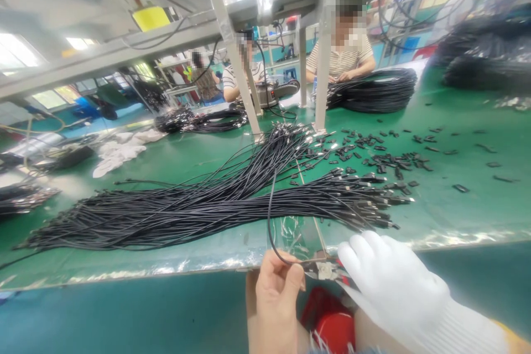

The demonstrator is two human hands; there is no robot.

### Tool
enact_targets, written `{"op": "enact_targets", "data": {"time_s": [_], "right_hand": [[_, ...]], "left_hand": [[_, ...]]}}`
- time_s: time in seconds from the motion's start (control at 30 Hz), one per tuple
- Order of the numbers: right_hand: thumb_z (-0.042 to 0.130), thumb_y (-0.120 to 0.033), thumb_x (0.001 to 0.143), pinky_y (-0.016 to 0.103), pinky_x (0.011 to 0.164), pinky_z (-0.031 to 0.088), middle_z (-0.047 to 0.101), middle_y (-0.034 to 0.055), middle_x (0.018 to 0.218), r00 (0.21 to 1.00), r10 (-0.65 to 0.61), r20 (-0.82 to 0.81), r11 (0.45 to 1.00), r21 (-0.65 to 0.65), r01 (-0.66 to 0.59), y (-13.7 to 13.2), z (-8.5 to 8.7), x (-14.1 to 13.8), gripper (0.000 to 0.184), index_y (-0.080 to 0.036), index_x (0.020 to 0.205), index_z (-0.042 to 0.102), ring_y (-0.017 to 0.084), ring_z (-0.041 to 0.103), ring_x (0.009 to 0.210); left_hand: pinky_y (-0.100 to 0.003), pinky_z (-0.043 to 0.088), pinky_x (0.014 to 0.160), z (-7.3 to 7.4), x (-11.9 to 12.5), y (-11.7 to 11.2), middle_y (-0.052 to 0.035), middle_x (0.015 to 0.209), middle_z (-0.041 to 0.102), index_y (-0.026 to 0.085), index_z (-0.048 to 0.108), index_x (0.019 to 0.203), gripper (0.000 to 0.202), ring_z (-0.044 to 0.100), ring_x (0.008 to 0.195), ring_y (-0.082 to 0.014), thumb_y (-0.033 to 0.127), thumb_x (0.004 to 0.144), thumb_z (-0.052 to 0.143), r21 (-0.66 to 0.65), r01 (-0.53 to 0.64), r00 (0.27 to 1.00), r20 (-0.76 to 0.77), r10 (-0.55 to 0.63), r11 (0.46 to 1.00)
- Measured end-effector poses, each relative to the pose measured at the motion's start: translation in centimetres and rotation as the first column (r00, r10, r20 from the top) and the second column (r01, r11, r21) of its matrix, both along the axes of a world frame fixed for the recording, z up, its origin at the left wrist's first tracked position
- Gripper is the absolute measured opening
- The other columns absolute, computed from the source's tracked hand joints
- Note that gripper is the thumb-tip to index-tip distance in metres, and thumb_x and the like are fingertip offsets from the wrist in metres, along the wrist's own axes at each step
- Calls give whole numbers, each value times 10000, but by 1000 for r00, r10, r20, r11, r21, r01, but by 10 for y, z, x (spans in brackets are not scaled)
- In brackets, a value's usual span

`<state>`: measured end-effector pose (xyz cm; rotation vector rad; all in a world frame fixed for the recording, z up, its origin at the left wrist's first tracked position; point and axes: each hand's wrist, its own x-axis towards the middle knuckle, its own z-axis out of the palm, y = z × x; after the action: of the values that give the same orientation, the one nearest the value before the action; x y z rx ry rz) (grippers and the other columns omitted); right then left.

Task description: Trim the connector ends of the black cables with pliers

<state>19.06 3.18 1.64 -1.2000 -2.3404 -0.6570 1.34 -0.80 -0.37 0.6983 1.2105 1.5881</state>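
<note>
My left hand point(276, 293), bare, pinches one thin black cable point(270, 215) near its end; the cable loops up toward the piles on the green table. My right hand point(390, 282) wears a white glove and is closed around a tool point(323, 270) with red handles, whose metal tip meets the cable end between the two hands. Both hands are just below the table's near edge. A large bundle of black cables point(166, 215) lies across the table in front of me, and a second bundle point(265, 155) fans toward the back.
Small black connector shells point(385, 155) are scattered on the green table point(456, 215) at right. White cloths point(120, 149) lie at the left. Across the table, people sit by coiled cable heaps point(373, 91). Metal frame posts point(236, 66) rise from mid-table.
</note>
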Motion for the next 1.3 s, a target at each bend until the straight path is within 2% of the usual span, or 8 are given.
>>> {"op": "enact_targets", "data": {"time_s": [0.27,0.43,0.57,0.8,0.93,1.03,1.17,1.3], "right_hand": [[605,-115,659,352,606,162,523,13,582,1000,17,-22,1000,-14,-17,3,-8,9,221,-267,670,444,238,441,542],[590,-136,648,338,593,174,531,-2,569,998,51,-23,999,-8,-51,4,-8,17,235,-277,700,409,234,456,504],[596,-138,621,319,574,142,528,-2,544,998,59,7,998,-29,-59,5,-11,20,270,-280,701,381,233,467,462],[643,-213,658,321,547,172,566,-3,588,999,21,40,997,-78,-18,0,-8,15,249,-274,734,413,222,510,476],[691,-281,683,297,522,148,576,9,651,989,-140,46,986,-85,144,-9,-9,7,253,-255,769,455,207,537,491],[727,-311,688,274,509,110,556,8,641,989,-142,47,984,-101,146,-15,-7,4,258,-237,772,495,183,516,455],[729,-251,579,295,509,155,452,8,597,984,-171,-48,985,-12,170,-17,-6,-1,223,-234,715,553,175,441,469],[729,-237,503,294,523,207,393,35,591,982,-187,-15,982,19,188,-19,-4,-9,213,-209,649,576,190,442,528]], "left_hand": [[-170,477,669,6,0,-5,25,654,677,191,746,853,395,606,626,-93,520,708,911,-12,56,998,-8,-56,998],[-216,555,701,12,-3,-8,-28,699,762,181,796,854,192,706,677,-154,313,743,881,-94,137,987,-65,-144,986],[-227,587,692,15,-1,-8,-28,703,778,190,811,811,47,731,660,-170,205,768,797,-81,96,981,-159,-108,992],[-255,628,683,2,7,-7,-22,748,794,222,819,833,56,754,675,-198,245,788,795,19,-51,956,-287,55,999],[-281,633,766,-10,13,-8,-18,828,814,253,835,868,86,772,745,-211,222,833,763,184,-155,829,-510,229,971],[-292,610,834,-17,18,-7,-20,893,833,263,836,918,140,774,801,-211,171,864,746,312,-195,679,-641,357,930],[-277,577,875,-24,26,-5,-7,915,842,277,832,979,244,776,817,-194,81,868,740,466,-211,554,-667,498,859],[-281,550,913,-33,32,-1,1,903,845,295,839,993,288,778,830,-196,55,864,747,542,-261,500,-631,592,799]]}}
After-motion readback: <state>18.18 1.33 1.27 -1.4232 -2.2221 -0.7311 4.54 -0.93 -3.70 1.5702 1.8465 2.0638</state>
